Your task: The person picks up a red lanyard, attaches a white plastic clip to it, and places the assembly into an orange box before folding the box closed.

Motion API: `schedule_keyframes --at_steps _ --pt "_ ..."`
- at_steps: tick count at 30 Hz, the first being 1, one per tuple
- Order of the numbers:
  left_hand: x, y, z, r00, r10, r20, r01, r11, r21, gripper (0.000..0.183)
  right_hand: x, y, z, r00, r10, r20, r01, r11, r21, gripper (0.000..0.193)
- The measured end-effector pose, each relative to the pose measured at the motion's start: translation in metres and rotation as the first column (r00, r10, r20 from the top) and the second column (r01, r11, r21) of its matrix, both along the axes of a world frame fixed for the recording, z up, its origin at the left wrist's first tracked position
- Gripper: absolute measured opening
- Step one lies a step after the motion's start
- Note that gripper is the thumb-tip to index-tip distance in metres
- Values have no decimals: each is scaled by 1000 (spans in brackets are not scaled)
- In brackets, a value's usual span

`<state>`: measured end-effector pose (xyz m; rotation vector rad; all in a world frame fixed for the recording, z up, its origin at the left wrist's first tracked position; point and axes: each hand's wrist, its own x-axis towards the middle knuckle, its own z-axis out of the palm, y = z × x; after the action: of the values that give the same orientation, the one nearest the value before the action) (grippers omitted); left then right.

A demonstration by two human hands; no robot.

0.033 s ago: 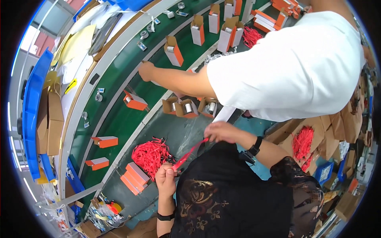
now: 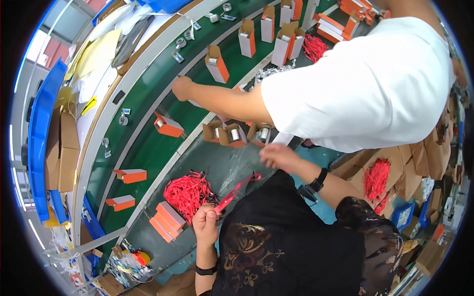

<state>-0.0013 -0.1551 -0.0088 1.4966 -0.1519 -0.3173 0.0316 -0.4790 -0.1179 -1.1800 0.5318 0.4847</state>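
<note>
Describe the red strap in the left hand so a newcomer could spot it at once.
Beside the long green belt is a grey table with a tangled heap of red straps. Near the heap's lower right, the left hand pinches the red strap, its far end pointing toward the right hand. Unlike the tangled ones, this strap is held out alone.

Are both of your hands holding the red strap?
No, the left hand grips the red strap, but a visible gap separates it from the right hand.

Left hand [image 2: 205,223] pinches red strap [image 2: 228,199] beside red pile [image 2: 186,196]; right hand [image 2: 279,157], blurred, is apart from the strap, near open boxes [image 2: 224,137].
</note>
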Motion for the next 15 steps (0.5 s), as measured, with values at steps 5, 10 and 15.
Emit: schedule_keyframes --at_steps 5,10,15 --pt "-3 17 12 995 17 100 -28 993 116 26 59 -76 -97 805 15 592 463 608 -645 49" --pt "-6 21 13 994 95 54 -101 987 124 24 104 -91 -131 883 251 397 400 40 -916 48" --pt "-18 26 14 974 223 -43 -215 967 135 22 128 -81 -117 994 55 90 82 137 -987 25"
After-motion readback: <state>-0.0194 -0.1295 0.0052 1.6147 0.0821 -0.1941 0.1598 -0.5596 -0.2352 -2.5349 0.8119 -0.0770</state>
